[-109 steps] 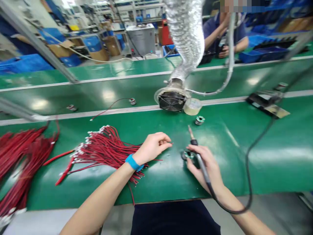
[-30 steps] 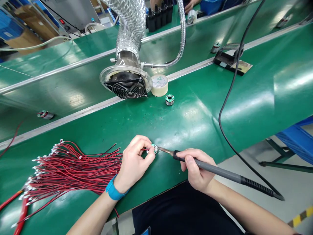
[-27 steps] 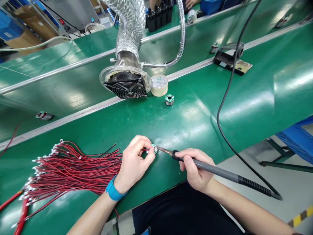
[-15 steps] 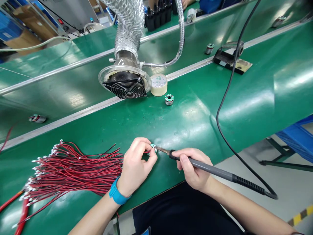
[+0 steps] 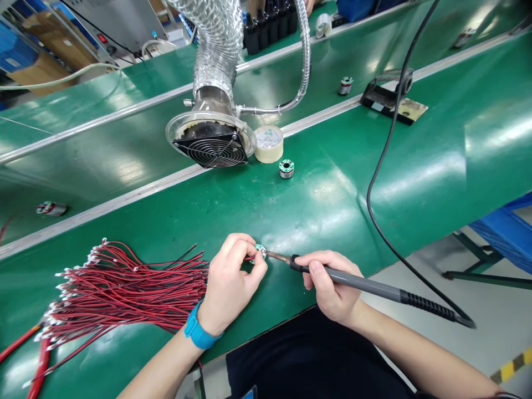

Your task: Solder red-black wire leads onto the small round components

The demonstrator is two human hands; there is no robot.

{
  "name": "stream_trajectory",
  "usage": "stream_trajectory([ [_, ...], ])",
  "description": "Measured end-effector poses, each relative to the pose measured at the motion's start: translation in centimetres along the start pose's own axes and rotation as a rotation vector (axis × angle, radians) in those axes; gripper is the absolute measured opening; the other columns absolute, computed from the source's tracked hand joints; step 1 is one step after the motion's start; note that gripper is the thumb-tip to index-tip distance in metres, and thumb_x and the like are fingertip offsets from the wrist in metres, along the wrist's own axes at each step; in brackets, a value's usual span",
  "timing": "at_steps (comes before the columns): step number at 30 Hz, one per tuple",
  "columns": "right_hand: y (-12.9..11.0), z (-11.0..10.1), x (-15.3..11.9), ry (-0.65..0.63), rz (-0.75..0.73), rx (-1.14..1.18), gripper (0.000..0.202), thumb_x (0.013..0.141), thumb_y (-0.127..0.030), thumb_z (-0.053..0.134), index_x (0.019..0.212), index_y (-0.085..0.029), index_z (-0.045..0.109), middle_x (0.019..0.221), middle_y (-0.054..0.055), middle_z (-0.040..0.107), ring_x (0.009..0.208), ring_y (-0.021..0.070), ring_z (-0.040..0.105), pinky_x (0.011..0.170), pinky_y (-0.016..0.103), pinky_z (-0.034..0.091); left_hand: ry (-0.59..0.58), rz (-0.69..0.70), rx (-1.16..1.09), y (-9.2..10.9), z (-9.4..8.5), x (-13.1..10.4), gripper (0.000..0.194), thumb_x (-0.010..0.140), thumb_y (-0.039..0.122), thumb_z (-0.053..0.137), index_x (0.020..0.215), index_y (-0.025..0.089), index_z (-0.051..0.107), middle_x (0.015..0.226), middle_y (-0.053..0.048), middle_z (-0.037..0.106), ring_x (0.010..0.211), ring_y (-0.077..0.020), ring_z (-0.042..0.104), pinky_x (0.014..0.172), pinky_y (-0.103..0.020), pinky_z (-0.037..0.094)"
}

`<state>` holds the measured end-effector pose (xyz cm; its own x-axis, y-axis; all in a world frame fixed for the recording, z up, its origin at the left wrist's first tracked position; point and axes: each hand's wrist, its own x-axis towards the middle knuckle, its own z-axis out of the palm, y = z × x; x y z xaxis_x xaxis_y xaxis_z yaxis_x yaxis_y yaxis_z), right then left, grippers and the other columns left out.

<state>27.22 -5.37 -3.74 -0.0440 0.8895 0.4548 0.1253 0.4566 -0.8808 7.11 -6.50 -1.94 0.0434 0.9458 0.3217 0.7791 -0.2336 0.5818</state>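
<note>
My left hand (image 5: 233, 277), with a blue band at its wrist, is closed in a pinch on a red wire (image 5: 248, 258). The wire's end lies at a small round green-and-white circuit board (image 5: 260, 250), partly hidden behind the fingers. In my right hand (image 5: 334, 285) is a soldering iron (image 5: 361, 283), gripped near its front like a pen. Its metal tip points left, right beside the board's edge; I cannot tell whether they touch. A bundle of red and black wires (image 5: 128, 291) with white connectors lies left of my left hand.
A fume extractor (image 5: 214, 147) hangs beyond my hands, next to a tape roll (image 5: 269, 145) and a small motor part (image 5: 286, 169). More parts sit on the belt behind the metal rail (image 5: 158, 185). The iron's cable (image 5: 369, 194) loops at right near a black stand (image 5: 390, 102).
The soldering iron has drawn back slightly to the right from the board. Parts on the belt behind the rail have shifted left. My left hand stays nearly still.
</note>
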Motion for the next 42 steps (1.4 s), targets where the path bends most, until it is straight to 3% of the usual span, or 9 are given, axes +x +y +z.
stream_trajectory([
  [11,-0.4,0.0,0.4,0.001,-0.017,-0.044,0.021,0.098,-0.015,0.056,0.092,-0.022,0.075,0.061,-0.004,0.069,0.049,0.0118,0.066,0.059,0.026,0.058,-0.05,-0.005,0.04,0.4,-0.4,0.5,0.017,0.092,0.01,0.061,0.081,0.02,0.054,0.096,-0.003,0.062,0.085,-0.0145,0.062,0.075,-0.027,0.048],
  [19,0.2,-0.1,-0.2,0.052,0.015,-0.017,0.02,0.099,-0.019,0.057,0.094,-0.022,0.076,0.069,-0.001,0.073,0.051,0.0135,0.068,0.054,0.026,0.058,-0.05,0.016,0.059,0.4,-0.5,0.6,0.017,0.093,0.01,0.061,0.082,0.021,0.053,0.095,-0.003,0.062,0.084,-0.0147,0.061,0.074,-0.027,0.048],
  [35,0.8,0.2,-0.8,0.081,0.077,0.047,0.02,0.102,-0.016,0.057,0.104,-0.022,0.076,0.062,-0.003,0.065,0.054,0.0126,0.066,0.055,0.025,0.054,-0.065,0.012,0.064,0.4,-0.6,0.5,0.017,0.094,0.01,0.059,0.082,0.02,0.052,0.095,-0.002,0.06,0.081,-0.013,0.057,0.072,-0.027,0.044],
  [42,0.3,0.0,0.1,-0.019,0.027,0.024,0.02,0.101,-0.018,0.056,0.098,-0.022,0.075,0.066,-0.003,0.069,0.053,0.0115,0.066,0.057,0.024,0.055,-0.035,0.016,0.055,0.5,-0.4,0.4,0.018,0.092,0.009,0.061,0.08,0.02,0.053,0.093,-0.002,0.062,0.081,-0.0129,0.06,0.074,-0.027,0.047],
])
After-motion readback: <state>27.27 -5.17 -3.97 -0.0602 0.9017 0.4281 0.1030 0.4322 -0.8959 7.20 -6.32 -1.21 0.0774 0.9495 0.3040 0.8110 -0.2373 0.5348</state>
